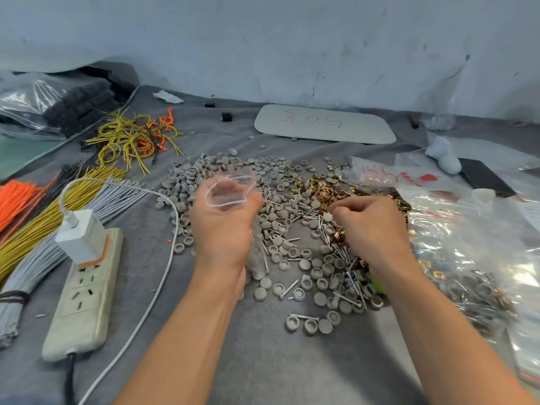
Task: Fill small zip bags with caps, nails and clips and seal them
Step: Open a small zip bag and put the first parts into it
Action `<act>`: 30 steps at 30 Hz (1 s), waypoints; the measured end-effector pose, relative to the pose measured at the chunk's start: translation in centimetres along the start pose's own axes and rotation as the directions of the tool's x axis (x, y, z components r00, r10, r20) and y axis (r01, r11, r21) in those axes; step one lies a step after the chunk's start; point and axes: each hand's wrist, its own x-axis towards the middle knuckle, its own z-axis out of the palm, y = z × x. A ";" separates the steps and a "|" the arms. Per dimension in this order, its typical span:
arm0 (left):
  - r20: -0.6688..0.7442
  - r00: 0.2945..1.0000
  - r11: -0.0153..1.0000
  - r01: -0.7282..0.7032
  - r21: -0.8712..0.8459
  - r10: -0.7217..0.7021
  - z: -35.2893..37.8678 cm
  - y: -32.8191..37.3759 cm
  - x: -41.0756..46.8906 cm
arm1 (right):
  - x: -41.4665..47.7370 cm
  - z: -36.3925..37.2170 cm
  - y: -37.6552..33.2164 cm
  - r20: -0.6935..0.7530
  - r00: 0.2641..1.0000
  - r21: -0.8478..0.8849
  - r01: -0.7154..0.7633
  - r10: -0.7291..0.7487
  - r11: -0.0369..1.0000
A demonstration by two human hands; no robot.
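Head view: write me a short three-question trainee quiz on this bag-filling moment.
1. True or false: the left hand holds the small zip bag with its mouth open.
2. What is plugged into the power strip? A) white charger B) black plug C) nothing
3. Fill in: the brass clips lie to the ___ of the grey caps.
Key: 1 true; 2 A; 3 right.

caps (233, 171) left of clips (324, 187)

head view, looking forward and down, close over table (263, 361)
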 end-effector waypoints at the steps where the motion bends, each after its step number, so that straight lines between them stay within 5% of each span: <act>1: -0.027 0.995 0.995 -0.090 0.033 0.091 -0.1 0.2 0.0 | 0.2 0.0 0.5 -0.006 1.000 -0.046 -0.006 0.006 0.999; 4: -0.007 0.945 0.932 -0.321 0.169 0.327 -0.5 0.7 0.0 | 0.7 0.1 1.5 0.018 1.000 -0.180 0.024 -0.021 0.983; 11: 0.102 0.938 0.796 -0.336 0.503 0.331 -0.6 -0.6 -1.1 | 1.8 -1.7 2.5 0.057 0.998 -0.521 0.028 0.001 0.853; 15: 0.293 0.935 0.615 -0.353 0.706 0.201 -0.3 -1.2 -1.5 | 2.5 -2.3 1.8 0.189 0.982 -0.647 0.114 0.014 0.754; 20: 0.399 0.917 0.573 -0.311 0.758 -0.030 0.6 -2.2 -2.2 | 3.2 -2.5 1.9 0.265 0.964 -0.648 0.156 0.029 0.746; 30: 0.380 0.925 0.520 -0.337 0.785 0.025 1.1 -2.8 -2.4 | 4.5 -3.4 1.8 0.357 0.931 -0.722 0.227 0.071 0.654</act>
